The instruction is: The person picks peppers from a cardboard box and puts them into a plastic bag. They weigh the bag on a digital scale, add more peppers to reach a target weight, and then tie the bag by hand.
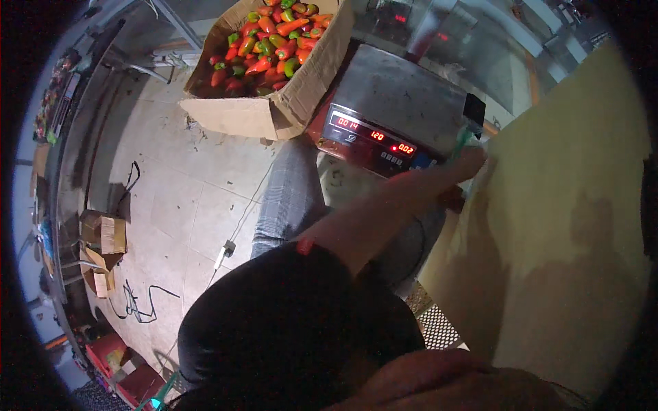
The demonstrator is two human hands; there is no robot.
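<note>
My left hand reaches across to the right, to the front right corner of a digital scale. Its fingers look closed, and a thin, blurred green thing sticks up beside them; what it is I cannot make out. The scale's metal top carries only scattered dark crumbs, and its red digits are lit. At the lower edge a large blurred patch of bare skin seems to be my right arm or hand, with no fingers distinguishable. Left of the scale, an open cardboard box holds many red, orange and green peppers.
A tall pale yellow panel stands close on my right. My knee in checked trousers is before the box. A cable with a white plug, black straps and small cardboard boxes lie on the tiled floor at left.
</note>
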